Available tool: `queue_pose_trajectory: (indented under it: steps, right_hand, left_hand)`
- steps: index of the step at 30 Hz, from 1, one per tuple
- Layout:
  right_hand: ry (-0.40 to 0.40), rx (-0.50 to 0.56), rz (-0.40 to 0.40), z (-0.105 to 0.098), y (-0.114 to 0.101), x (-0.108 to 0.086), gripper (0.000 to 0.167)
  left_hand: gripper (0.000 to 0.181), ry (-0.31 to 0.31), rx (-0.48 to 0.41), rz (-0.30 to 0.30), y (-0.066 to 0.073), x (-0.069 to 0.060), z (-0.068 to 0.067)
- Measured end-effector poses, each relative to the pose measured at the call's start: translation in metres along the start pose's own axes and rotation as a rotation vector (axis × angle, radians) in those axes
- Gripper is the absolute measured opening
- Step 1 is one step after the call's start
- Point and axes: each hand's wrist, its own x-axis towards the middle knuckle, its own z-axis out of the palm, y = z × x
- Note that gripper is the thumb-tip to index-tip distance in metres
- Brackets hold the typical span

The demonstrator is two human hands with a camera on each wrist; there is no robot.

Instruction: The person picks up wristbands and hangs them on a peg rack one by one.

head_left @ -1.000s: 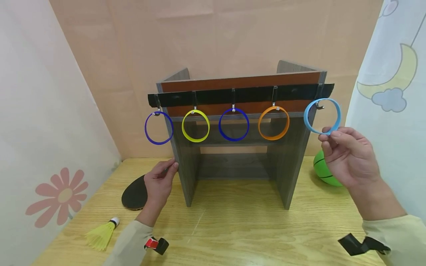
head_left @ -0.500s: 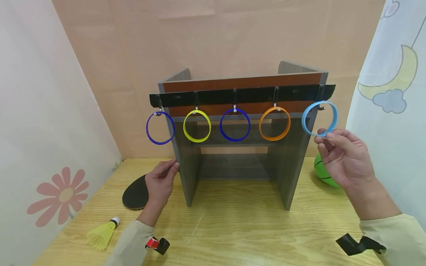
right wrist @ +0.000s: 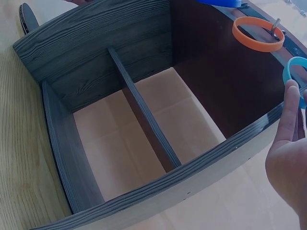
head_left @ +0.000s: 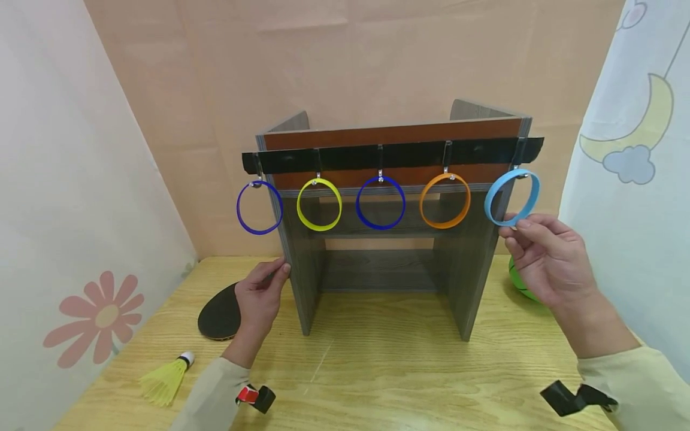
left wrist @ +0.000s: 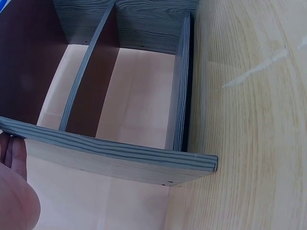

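Note:
My right hand (head_left: pixel 555 266) pinches the bottom of a light blue wristband (head_left: pixel 489 200) between thumb and fingers. The band's top overlaps the rightmost hook (head_left: pixel 524 176); whether it rests on the hook I cannot tell. A yellow wristband (head_left: pixel 299 209), an orange wristband (head_left: pixel 468 200) and two dark blue bands, one in the middle (head_left: pixel 403 203) and one at far left (head_left: pixel 238 206), hang from the other hooks on a black strip (head_left: pixel 409 154). My left hand (head_left: pixel 259 296) grips the edge of the grey wooden shelf's (head_left: pixel 295 281) left side panel. In the left wrist view its fingers (left wrist: pixel 18 155) touch the panel's outer face.
A black table tennis bat (head_left: pixel 218 314) lies left of the shelf, partly behind the left hand. Nearer stands a yellow shuttlecock (head_left: pixel 164 382) on its side. A green ball (head_left: pixel 520 284) sits behind the right hand. Fabric walls surround the wooden table (head_left: pixel 377 371).
My right hand has moved left and slightly down with the light blue wristband, bringing its top to the hook. The left hand stays at the shelf.

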Motion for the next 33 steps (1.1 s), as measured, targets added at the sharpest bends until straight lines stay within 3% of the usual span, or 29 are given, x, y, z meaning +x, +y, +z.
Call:
queue_pose_trajectory:
  steps: [13,18,23,27,30,33]
  right_hand:
    - [0.009,0.006,0.002,-0.007,0.003,-0.003,0.03]
    - [-0.035,-0.081,0.017,-0.015,0.006,-0.015,0.031]
    - [-0.079,-0.222,0.085,-0.027,0.015,-0.032,0.034]
    - [-0.018,-0.44,0.152,-0.034,0.024,-0.049,0.031]
    - [0.07,-0.736,0.216,-0.038,0.026,-0.06,0.019]
    - [0.12,-1.075,0.275,-0.04,0.021,-0.068,0.004]
  left_hand:
    - [0.018,-0.002,0.013,0.002,-0.001,0.0,-0.003]
    - [0.016,-0.004,0.023,-0.005,-0.001,0.001,-0.003]
    - [0.016,0.0,0.022,-0.014,-0.001,0.001,-0.003]
    - [0.017,-0.035,0.118,-0.061,0.002,0.003,-0.004]
    - [0.018,-0.098,0.288,-0.084,0.007,0.002,-0.009]
    - [0.018,-0.194,0.472,-0.057,0.014,0.001,-0.017]
